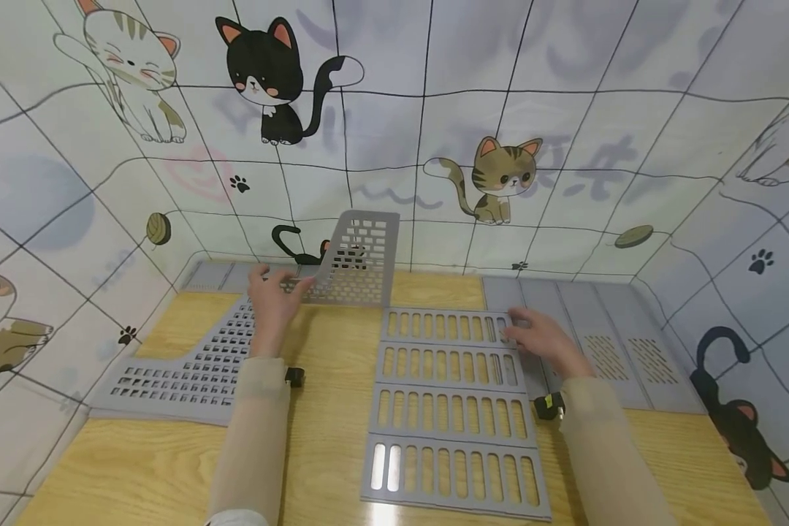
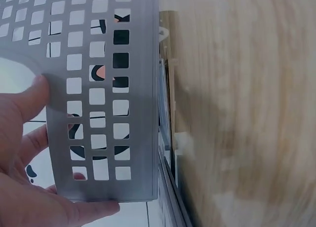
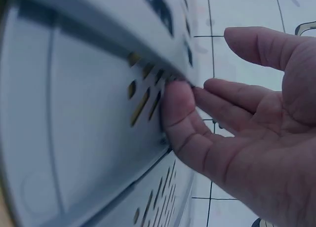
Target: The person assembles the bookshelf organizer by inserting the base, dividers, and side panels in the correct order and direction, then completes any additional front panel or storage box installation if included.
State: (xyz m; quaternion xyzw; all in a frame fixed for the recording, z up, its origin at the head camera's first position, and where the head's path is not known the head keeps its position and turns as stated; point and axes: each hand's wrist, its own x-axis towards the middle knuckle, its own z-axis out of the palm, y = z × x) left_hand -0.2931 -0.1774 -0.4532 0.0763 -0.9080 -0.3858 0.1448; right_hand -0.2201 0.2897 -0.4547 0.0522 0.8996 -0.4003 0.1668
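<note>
My left hand [image 1: 272, 303] pinches the narrow end of a grey panel [image 1: 389, 270] with rectangular holes, standing upright at the back. In the left wrist view, the thumb lies along the near side of the perforated panel [image 2: 143, 138] and the other fingers reach behind it and under its end. A grey slotted panel [image 1: 456, 386], marked by rows of long rounded openings, lies flat in front. At its far right corner is my right hand [image 1: 542, 337]. The right wrist view shows one bent finger against the panel edges, with the thumb [image 3: 259, 47] held apart.
Another perforated grey panel [image 1: 164, 413] lies at the left, partly hidden by my left arm. Plain and slatted grey panels [image 1: 572, 310] lie at the back right, with more panels [image 1: 237, 275] at the back left. A cat-patterned cloth [image 1: 394, 131] walls the wooden table [image 1: 329, 409].
</note>
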